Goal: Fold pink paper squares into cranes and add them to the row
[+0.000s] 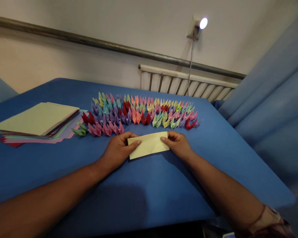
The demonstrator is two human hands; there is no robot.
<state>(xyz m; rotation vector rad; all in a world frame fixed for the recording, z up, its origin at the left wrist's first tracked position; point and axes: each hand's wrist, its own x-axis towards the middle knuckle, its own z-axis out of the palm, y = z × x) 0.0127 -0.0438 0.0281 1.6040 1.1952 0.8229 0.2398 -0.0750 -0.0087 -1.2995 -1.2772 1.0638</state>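
Between my two hands is a pale yellow sheet of paper (pixel 150 144), folded into a long rectangle and slightly tilted. My left hand (pixel 119 148) pinches its left end, thumb on the front face and fingers behind. At the right end my right hand (pixel 177 143) grips it the same way, thumb on top near the upper edge. Just beyond the hands stand rows of folded paper cranes (pixel 141 112) in red, pink, purple, green, yellow and blue. The nearest cranes are close to my left fingers.
A stack of coloured paper sheets (pixel 37 119), pale yellow on top, lies at the left of the blue table (pixel 164 188). Behind are a wall rail (pixel 101 44), a radiator (pixel 183 79) and a lit plug-in lamp (pixel 203 23) with a cable. Blue curtain (pixel 275 89) hangs at right.
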